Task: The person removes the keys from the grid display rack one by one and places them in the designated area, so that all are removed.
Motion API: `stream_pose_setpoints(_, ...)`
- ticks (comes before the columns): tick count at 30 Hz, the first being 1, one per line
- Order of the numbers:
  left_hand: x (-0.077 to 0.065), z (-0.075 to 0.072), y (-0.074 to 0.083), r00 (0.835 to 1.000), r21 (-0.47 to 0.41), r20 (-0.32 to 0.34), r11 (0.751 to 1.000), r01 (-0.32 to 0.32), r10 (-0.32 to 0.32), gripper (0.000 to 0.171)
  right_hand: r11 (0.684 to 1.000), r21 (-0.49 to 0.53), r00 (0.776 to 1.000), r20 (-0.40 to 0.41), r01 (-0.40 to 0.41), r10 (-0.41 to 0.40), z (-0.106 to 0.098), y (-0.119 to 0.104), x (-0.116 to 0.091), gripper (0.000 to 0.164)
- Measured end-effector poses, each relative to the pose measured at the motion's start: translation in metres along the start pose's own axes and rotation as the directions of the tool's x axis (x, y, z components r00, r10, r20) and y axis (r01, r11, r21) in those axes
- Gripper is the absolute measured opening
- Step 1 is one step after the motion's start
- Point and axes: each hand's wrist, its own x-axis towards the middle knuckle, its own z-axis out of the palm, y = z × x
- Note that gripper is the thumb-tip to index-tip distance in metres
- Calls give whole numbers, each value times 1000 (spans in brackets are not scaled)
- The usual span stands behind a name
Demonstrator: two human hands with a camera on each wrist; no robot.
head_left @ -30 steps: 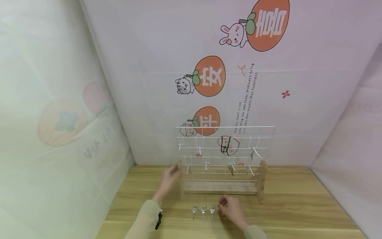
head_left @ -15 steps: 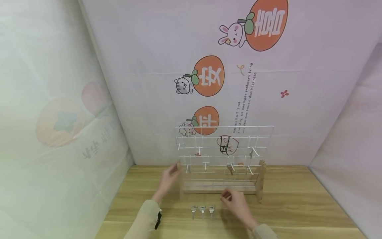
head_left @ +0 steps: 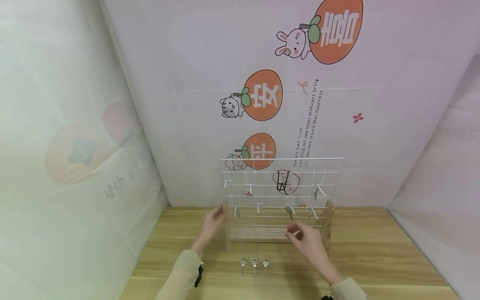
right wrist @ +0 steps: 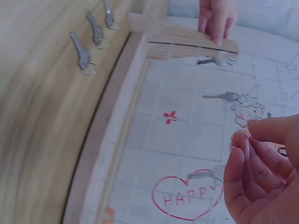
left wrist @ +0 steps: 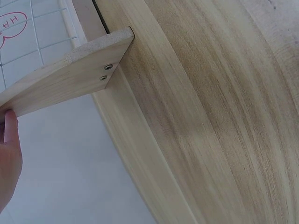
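Note:
A white wire grid rack [head_left: 258, 240] with a wooden base stands on the table. My left hand [head_left: 211, 227] grips its left wooden post [left wrist: 84, 70] near the top, the fingers bent over the edge. My right hand [head_left: 309, 246] is raised in front of the rack's lower right part, below a hanging key [head_left: 289, 212]. In the right wrist view its thumb and fingertips [right wrist: 240, 140] pinch together on what looks like a key, almost wholly hidden by the fingers. Three silver keys with rings, the middle key [head_left: 254, 265] among them, lie in a row on the table.
More keys hang from the rack's white hooks, such as one key [right wrist: 224, 96] in the right wrist view and another key [head_left: 316, 191] at the upper right. A black wire piece [head_left: 282, 185] is on the grid. A printed cloth [head_left: 187, 125] hangs behind.
My right hand has risen from beside the row of keys, moving right and toward the rack with its fingers pinched. My left hand stays at the left post.

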Motion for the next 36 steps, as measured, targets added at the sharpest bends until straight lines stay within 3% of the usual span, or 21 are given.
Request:
stream_pose_setpoints(9, 0, 0, -1, 1000, -6, 13, 1000, 11, -10, 48, 996, -34, 988, -127, 88, -92, -27, 0, 14, 16)
stream_pose_setpoints(21, 0, 0, -2, 1000, 7, 6, 1000, 16, -16, 48, 999, -10, 984, -171, -43, 41, -53, 9, 26, 12)
stream_pose_setpoints(36, -1, -1, -2, 999, 4, 15, 1000, 28, -28, 50, 1000, -7, 961, -275, -27, 24, -80, 24, 51, 14)
